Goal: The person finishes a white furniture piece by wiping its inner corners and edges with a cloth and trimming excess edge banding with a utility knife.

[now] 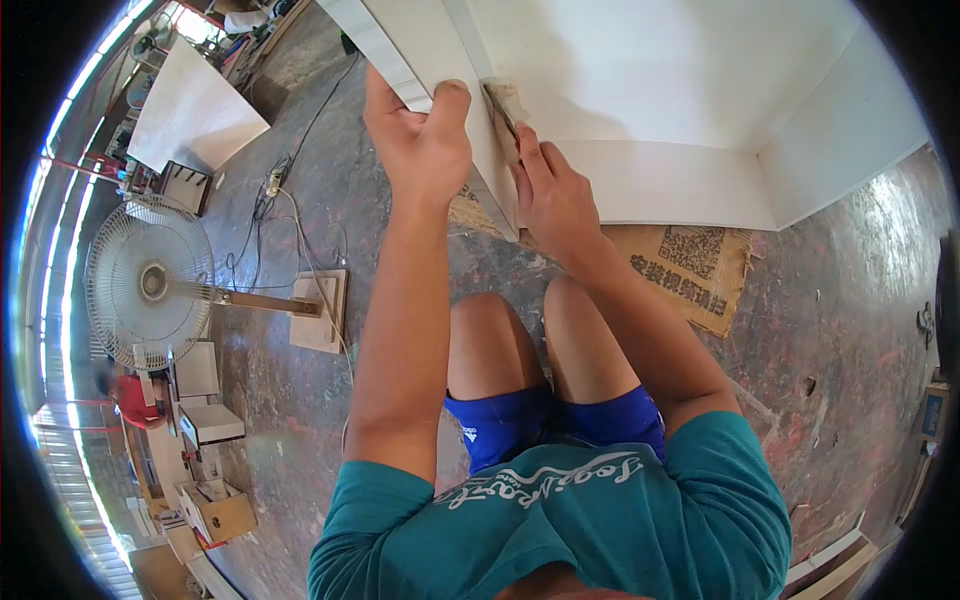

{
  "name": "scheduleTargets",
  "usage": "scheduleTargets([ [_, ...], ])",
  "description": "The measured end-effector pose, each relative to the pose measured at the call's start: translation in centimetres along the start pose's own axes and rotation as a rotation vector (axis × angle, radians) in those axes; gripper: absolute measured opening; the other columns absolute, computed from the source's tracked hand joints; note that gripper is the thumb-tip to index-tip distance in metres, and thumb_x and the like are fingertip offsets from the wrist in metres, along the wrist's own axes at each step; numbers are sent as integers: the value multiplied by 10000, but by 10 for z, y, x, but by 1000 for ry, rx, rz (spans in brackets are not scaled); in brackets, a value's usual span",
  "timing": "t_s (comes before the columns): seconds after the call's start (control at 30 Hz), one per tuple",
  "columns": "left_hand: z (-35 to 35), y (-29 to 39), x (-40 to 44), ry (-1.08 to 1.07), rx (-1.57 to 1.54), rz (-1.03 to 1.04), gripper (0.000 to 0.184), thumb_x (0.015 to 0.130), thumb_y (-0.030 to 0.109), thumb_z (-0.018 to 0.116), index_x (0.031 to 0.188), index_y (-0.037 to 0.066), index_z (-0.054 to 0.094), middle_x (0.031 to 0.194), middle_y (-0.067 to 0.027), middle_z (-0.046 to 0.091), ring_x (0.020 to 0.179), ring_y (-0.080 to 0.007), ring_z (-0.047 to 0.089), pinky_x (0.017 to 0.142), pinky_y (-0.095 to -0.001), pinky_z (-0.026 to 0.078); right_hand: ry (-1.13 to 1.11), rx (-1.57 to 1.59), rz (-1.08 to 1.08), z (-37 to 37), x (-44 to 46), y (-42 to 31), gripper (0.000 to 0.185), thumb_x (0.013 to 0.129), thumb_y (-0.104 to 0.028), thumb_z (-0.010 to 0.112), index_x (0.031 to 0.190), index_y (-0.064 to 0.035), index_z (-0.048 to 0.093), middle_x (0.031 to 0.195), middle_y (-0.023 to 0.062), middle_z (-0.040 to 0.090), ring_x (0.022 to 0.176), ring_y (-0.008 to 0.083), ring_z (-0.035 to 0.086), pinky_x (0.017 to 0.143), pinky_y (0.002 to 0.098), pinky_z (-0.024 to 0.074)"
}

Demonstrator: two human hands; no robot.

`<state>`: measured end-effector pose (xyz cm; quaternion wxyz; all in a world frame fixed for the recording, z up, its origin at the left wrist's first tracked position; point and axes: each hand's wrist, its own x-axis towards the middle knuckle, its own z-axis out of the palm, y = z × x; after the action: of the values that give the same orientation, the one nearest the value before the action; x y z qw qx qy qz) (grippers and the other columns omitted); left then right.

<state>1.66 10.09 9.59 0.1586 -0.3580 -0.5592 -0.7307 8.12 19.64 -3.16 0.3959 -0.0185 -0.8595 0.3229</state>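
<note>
A white box-like cabinet (640, 170) with raised side panels lies before me at the top of the view. My left hand (425, 140) is closed round the outer edge of its left side panel (425, 50), thumb on the near face. My right hand (560, 195) works inside that panel, its fingers closed on a thin, flat tool with a dark edge (500, 108). The tool's tip lies close to the inner corner, by a small beige patch (512, 95). Its exact kind I cannot make out.
Flattened printed cardboard (690, 275) lies under the cabinet's near edge on the stained concrete floor (780, 330). A pedestal fan (152, 280) leans across the left, near trailing cables (270, 215). A white board (195, 110) stands behind it. A person in red (135, 400) is at far left.
</note>
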Motion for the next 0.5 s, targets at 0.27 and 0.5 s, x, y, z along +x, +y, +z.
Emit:
scheduleTargets([
  [0.27, 1, 2, 0, 2, -18, -19, 376, 804, -35, 598, 1177, -12, 554, 1082, -62, 619, 967, -143, 582, 884, -283, 445, -13, -4, 25, -4, 0, -3, 475, 932, -103, 588, 1382, -31, 456, 915, 174, 615, 685, 388, 637, 579, 480, 536],
  [0.5, 2, 4, 3, 26, -29, -3, 393, 808, -81, 543, 1197, -28, 529, 1089, -62, 627, 973, -120, 597, 872, -267, 468, -155, -68, 69, -10, -20, 3, 466, 947, -151, 573, 1378, -26, 449, 911, 174, 595, 670, 389, 625, 572, 488, 530],
])
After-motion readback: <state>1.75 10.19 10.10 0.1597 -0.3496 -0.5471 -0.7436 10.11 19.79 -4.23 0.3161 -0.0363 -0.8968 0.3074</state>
